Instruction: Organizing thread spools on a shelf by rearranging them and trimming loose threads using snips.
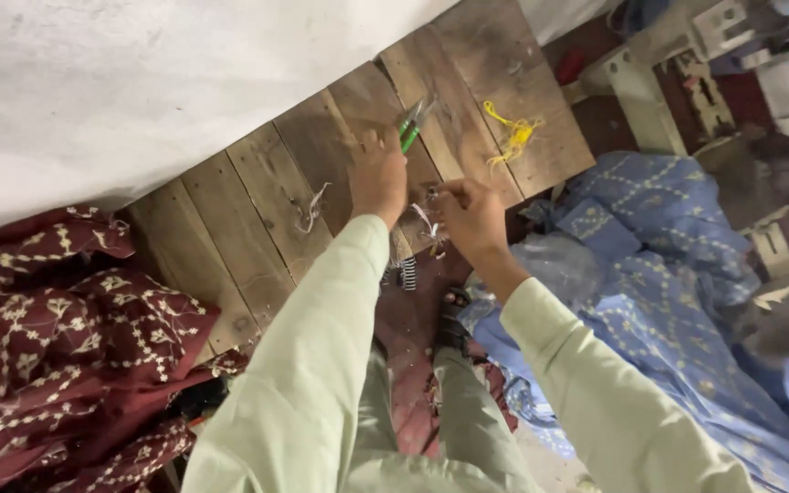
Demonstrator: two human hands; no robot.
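Note:
My left hand (pixel 377 179) reaches over a rough wooden plank table (pixel 257 196), its fingers closed on a small green-handled thread snipper (pixel 413 121) that points away from me. My right hand (pixel 469 215) is just beside it near the table's front edge, pinching a small white scrap of thread or cloth (pixel 428 224). Both arms wear pale green sleeves. What lies under the hands is hidden.
Yellow thread (pixel 511 137) lies on the planks at the right, a white thread scrap (pixel 312 206) at the middle. Maroon embroidered cloth (pixel 57 338) is heaped at the left, blue printed cloth (pixel 659 246) at the right. White fabric (pixel 139 82) covers the far side. Metal springs (pixel 405 272) hang below the table edge.

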